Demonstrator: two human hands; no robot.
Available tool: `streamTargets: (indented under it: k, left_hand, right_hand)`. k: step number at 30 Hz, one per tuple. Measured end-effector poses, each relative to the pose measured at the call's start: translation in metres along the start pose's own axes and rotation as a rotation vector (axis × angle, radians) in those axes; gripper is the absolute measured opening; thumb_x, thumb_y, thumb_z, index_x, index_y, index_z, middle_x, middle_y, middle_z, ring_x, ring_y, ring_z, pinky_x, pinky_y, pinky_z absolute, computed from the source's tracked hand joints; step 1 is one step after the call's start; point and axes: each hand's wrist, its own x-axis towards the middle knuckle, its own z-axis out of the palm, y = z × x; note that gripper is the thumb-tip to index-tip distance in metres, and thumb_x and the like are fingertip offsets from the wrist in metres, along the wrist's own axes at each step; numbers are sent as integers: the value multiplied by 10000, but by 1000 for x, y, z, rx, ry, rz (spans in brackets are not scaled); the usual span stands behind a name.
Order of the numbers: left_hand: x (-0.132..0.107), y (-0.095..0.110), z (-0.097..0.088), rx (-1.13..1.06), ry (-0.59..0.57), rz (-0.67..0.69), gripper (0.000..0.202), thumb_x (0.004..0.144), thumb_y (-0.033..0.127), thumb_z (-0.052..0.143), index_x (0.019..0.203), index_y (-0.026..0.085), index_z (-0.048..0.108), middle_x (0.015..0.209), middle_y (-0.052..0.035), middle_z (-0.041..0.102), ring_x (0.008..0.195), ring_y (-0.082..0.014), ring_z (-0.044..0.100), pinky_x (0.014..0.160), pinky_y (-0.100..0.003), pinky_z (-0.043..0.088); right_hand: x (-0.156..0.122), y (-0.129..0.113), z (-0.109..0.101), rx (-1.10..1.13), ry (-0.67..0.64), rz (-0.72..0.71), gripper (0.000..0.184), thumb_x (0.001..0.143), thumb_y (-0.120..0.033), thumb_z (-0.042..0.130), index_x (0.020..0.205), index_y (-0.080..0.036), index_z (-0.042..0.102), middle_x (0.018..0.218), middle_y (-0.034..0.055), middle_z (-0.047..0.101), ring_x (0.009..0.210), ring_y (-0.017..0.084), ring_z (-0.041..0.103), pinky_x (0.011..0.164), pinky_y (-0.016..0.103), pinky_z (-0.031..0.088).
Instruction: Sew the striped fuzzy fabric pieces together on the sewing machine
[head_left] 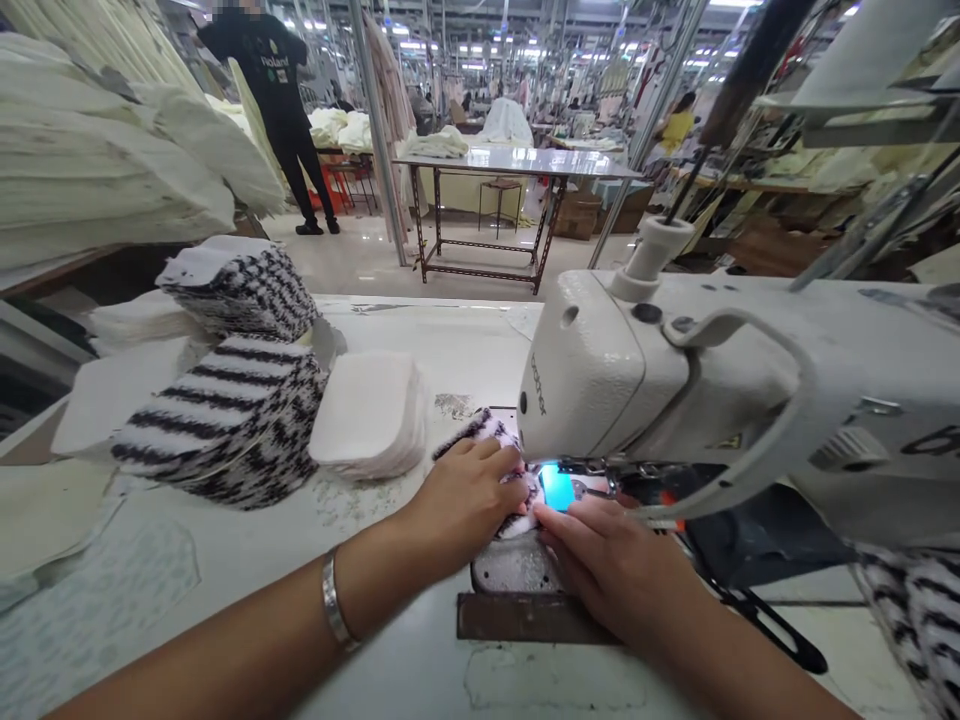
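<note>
A small black-and-white fleecy fabric piece (pixel 484 428) lies on the bed of a white sewing machine (pixel 592 370), beside the needle area lit by a bluish light. My left hand (pixel 472 490) rests on this piece with bent fingers pressed down on it. Just right of it, my right hand (pixel 615 555) has its fingers together at the piece's near right edge, under the machine head. The needle and the seam line are hidden by the machine head and my fingers.
Left of the machine stand stacks of striped fleecy pieces (pixel 225 410) and a stack of white pads (pixel 367 415). Black scissors (pixel 780 625) lie at the right. A metal-framed table (pixel 517 160) and a standing person (pixel 270 100) are farther back.
</note>
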Motion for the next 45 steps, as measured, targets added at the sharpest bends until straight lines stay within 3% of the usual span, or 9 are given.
streamTargets:
  k: [4,13,21,27,32,36,38,42,45]
  left_hand:
    - [1,12,2,86,10,-99,72,853,221,554,814,186,604,914,-50,582,847,-213,489,690,-332,364]
    - [5,28,4,219,0,-238,141,874,200,499,800,161,612,820,-76,559,794,-232,492,641,-359,387]
    - [6,43,4,148,-82,-361,193,881,263,494,925,112,606,930,-114,537,850,-256,500,639,-371,463]
    - [9,52,-1,105,-172,-482,199,871,272,502,925,105,597,940,-110,514,819,-225,517,532,-275,458]
    - [8,42,-26,-31,-209,-441,195,877,218,456,820,154,632,847,-72,533,746,-197,539,566,-276,445]
    - [2,24,-45,68,-142,-465,153,874,205,474,909,146,612,904,-84,547,850,-237,536,671,-336,462]
    - [-3,16,-45,55,-162,-506,177,845,179,511,1002,146,585,942,-91,550,851,-238,547,679,-337,464]
    - [-21,7,-32,-110,-145,-491,417,785,53,473,1186,166,462,939,-70,575,781,-188,577,661,-282,455]
    - [-34,11,-30,-251,-96,-479,479,747,13,436,1197,176,418,864,-40,596,713,-157,573,629,-250,441]
  right_hand:
    - [-3,-1,-7,-8,-16,-34,264,929,-185,371,1046,-179,608,751,34,664,682,137,604,596,257,373]
    - [-15,2,-11,86,-48,-13,258,948,-190,355,1014,-182,605,715,3,637,624,124,577,756,302,349]
    - [-18,3,-16,50,-18,-45,312,969,-217,312,979,-166,620,636,-7,569,569,120,482,624,287,273]
    - [-19,0,-18,57,-11,-53,283,952,-189,343,969,-155,623,615,-13,540,566,114,464,650,280,304]
    - [-24,0,-18,76,-35,-37,250,937,-179,374,986,-153,618,623,-10,529,574,117,463,670,284,325]
    - [-27,-1,-21,91,-31,-31,251,939,-182,375,1018,-160,612,634,-12,530,575,119,462,687,288,331]
    - [-27,-3,-23,88,-14,-28,256,941,-188,371,1008,-170,617,629,-13,526,576,125,460,679,285,333]
    - [-26,-7,-26,103,-19,-40,255,938,-185,374,1010,-184,619,646,-8,533,586,128,456,682,286,334]
    - [-24,-11,-27,142,-39,-74,244,933,-179,383,973,-184,624,631,-10,515,573,127,428,657,282,315]
